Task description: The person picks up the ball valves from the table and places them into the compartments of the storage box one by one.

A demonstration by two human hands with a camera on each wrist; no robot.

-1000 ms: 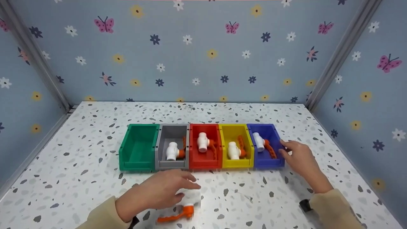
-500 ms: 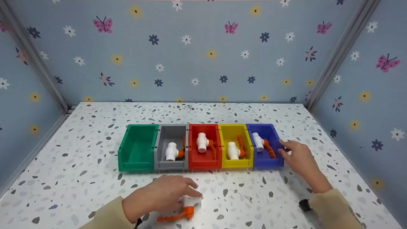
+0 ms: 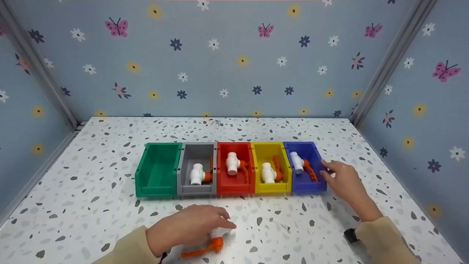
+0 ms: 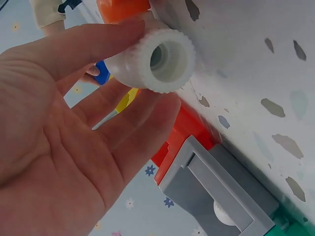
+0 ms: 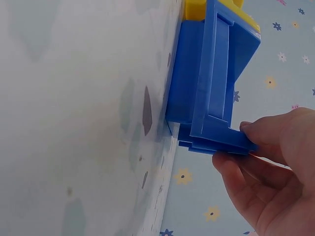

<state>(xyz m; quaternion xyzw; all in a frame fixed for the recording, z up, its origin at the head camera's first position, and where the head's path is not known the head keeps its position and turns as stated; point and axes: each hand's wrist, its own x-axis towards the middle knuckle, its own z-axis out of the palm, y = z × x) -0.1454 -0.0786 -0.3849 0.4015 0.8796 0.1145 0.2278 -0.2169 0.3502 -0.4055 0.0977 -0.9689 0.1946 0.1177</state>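
Observation:
Near the table's front, my left hand [image 3: 194, 222] holds a white ball valve [image 4: 170, 61] between thumb and curled fingers. Its orange lever handle [image 3: 205, 248] shows in the head view, while the hand hides most of the white body. In the left wrist view the valve's round open end faces the camera. My right hand [image 3: 346, 183] pinches the right side wall of the blue bin [image 3: 311, 187], thumb on one face and fingers on the other, as the right wrist view [image 5: 226, 140] also shows. Inside that bin lies another ball valve [image 3: 298, 163] with an orange lever.
Left of the blue bin, yellow [image 3: 273, 188], red [image 3: 235, 189] and grey [image 3: 198, 190] bins stand side by side, each with a white valve inside. The green bin [image 3: 157, 191] at the left end shows only its bare floor. Patterned panels wall the speckled table [image 3: 285, 234].
My left hand has come down and slightly right over the valve at the front, its fingers drawing in around it. The right hand stays on the blue bin's wall.

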